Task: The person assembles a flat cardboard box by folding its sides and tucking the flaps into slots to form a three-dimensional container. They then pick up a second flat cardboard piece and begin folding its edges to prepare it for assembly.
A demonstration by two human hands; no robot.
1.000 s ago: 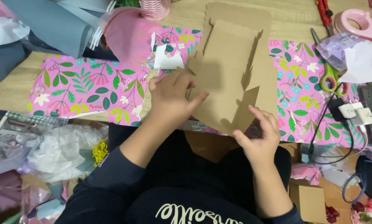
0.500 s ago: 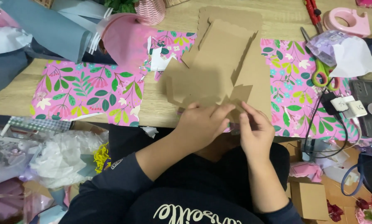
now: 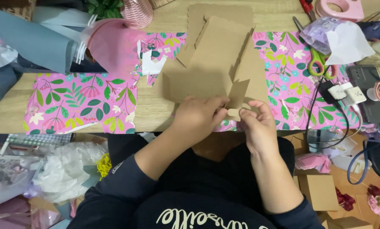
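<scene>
Head view: left hand (image 3: 198, 116) has slid down from the flat brown cardboard cutout (image 3: 217, 63) to its near edge, fingers pinching a flap. Right hand (image 3: 257, 127) has risen beside it, fingers pinching the same small flap above the floral-papered tabletop (image 3: 12, 114).

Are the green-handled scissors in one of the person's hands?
No, the green-handled scissors lie on the table, far from both hands, which hold the brown cardboard piece.

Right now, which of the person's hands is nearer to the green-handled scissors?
Right. The right hand pinches the brown cardboard piece on the side toward the green-handled scissors; the left hand grips the cardboard farther away, beyond the right hand.
</scene>
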